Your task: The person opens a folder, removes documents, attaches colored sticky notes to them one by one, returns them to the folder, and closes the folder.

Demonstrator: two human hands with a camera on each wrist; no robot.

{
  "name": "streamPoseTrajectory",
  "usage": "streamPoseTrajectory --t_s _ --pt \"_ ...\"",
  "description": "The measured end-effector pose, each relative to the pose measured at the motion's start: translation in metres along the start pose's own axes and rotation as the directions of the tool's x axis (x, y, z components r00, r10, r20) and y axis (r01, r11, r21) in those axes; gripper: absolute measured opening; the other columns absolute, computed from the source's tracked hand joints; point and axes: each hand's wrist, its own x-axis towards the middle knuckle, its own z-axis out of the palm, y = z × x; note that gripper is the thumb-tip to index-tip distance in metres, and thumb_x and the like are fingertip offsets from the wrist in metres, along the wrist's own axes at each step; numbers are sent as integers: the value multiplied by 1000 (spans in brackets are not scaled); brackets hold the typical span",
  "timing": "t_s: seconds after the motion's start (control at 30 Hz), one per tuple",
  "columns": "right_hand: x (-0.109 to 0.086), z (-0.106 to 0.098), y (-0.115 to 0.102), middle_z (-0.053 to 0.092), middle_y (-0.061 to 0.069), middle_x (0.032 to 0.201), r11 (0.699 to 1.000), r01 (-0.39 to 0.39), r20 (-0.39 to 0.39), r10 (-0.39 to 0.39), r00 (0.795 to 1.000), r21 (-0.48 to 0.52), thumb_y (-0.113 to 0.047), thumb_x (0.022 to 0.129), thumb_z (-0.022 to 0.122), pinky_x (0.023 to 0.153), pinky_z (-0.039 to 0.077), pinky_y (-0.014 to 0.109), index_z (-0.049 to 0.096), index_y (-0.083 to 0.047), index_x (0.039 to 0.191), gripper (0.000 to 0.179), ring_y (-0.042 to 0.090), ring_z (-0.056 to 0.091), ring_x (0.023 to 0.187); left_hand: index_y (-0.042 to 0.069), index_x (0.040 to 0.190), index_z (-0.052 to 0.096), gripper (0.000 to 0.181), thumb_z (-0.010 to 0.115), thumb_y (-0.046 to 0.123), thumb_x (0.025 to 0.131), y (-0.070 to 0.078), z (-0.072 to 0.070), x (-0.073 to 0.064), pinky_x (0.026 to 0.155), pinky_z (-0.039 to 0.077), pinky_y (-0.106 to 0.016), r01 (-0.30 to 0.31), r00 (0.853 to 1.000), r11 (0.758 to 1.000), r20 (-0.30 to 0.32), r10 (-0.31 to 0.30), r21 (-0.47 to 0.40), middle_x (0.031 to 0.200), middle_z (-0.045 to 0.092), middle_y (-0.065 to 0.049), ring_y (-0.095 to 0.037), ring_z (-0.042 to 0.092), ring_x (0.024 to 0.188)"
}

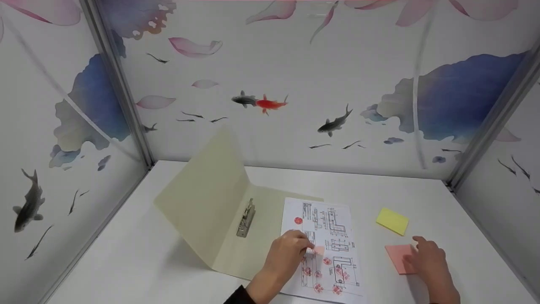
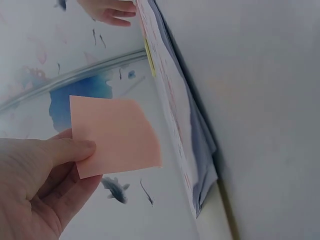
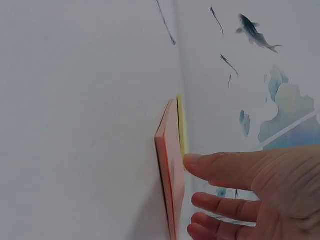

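Work on the white table (image 1: 126, 261). Hold the note (image 2: 117, 135) pinched by one edge in the left hand (image 1: 289, 249), over the sheets (image 1: 333, 232); ideally, lower flat. Poise the right hand (image 1: 432, 259), fingers apart, by the pad (image 1: 396, 257) nearer the table's right edge.

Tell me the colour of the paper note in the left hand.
The note is plain pale salmon pink, seen best in the left wrist view.

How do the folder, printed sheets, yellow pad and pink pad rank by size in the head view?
Folder
Printed sheets
Yellow pad, pink pad: look alike, unranked; right hand partly hides the latter
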Motion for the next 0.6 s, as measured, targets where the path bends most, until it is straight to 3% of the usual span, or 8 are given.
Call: streamPoseTrajectory --t_s 0.23,0.37,0.47,0.6 --pt "-9 6 -47 64 24 116 965 192 -47 -186 981 177 -9 95 71 92 52 55 50 9 137 50 41 63 107 15 85 83 7 85 10 81 5 3 1 75 54 -14 -43 999 998 30 41 55 87 71 4 -8 70 85" --pt "-13 20 -75 69 9 108 932 241 31 -258 966 270 -10 93 73 87 56 45 61 0 128 38 26 66 96 18 89 84 7 84 16 83 10 8 4 72 55 -16 -94 993 988 85 83 126 86 72 5 -8 70 83" --pt "-15 31 -87 71 5 101 895 278 131 -340 931 350 -15 95 72 81 58 38 64 -1 123 32 22 66 84 20 91 84 9 84 16 83 14 13 10 67 54 -15 -145 984 970 131 121 196 85 72 5 -7 69 80" --pt "-15 41 -93 72 8 96 830 356 196 -470 860 429 -17 99 67 74 57 33 62 2 123 31 23 67 76 23 92 84 13 85 15 82 19 19 17 64 53 -16 -212 967 932 200 157 295 85 72 6 -7 66 75"
